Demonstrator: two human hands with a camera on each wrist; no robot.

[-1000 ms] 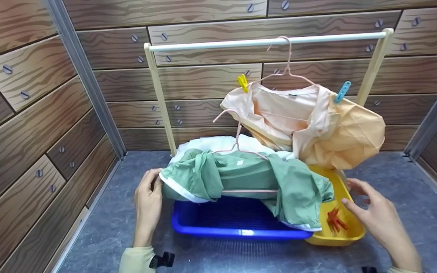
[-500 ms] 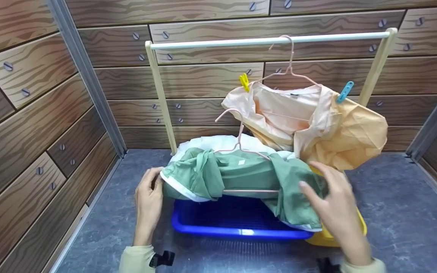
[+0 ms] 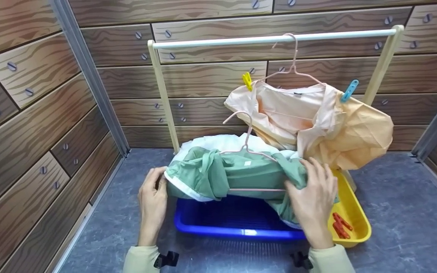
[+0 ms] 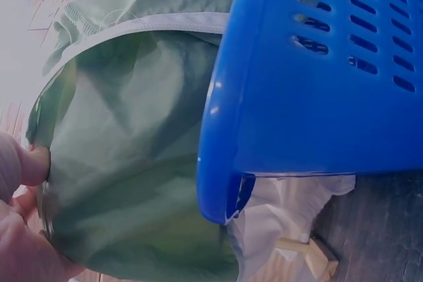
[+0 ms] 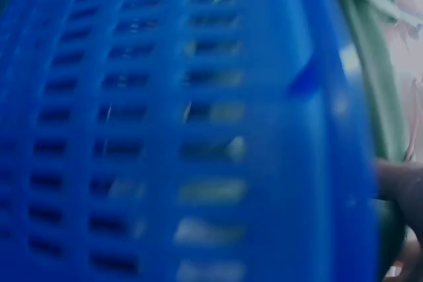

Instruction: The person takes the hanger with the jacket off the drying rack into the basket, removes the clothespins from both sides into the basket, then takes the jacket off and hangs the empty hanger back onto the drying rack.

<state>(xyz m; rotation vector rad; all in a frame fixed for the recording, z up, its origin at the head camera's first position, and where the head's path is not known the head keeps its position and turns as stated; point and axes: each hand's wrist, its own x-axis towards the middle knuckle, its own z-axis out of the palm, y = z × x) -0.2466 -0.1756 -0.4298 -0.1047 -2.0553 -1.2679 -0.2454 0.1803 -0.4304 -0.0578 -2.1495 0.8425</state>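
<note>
A green shirt (image 3: 256, 170) with white trim lies across a blue plastic basket (image 3: 237, 230). Inside its neckline sits a pink hanger (image 3: 249, 131), hook standing up. At the shirt's left end my left hand (image 3: 153, 201) pinches the trimmed edge between thumb and fingers; the left wrist view shows that hand (image 4: 26, 229) on the edge of the fabric. My right hand (image 3: 313, 201), blurred, grips the shirt's right shoulder, thumb on the near side and fingers over the top. The basket's slotted wall (image 5: 165, 130) fills most of the right wrist view.
Behind stands a rack with a white rail (image 3: 218, 42). From it hangs a peach shirt (image 3: 359, 140) on a hanger, with a yellow clothespin (image 3: 247, 81) and a blue clothespin (image 3: 350, 91). White cloth (image 3: 222, 141) lies behind the green shirt. A yellow bin (image 3: 363, 223) holds red clothespins (image 3: 341, 226).
My right hand has moved left from beside the yellow bin onto the green shirt's right shoulder, bunching the cloth there. My left hand keeps its hold on the trimmed edge.
</note>
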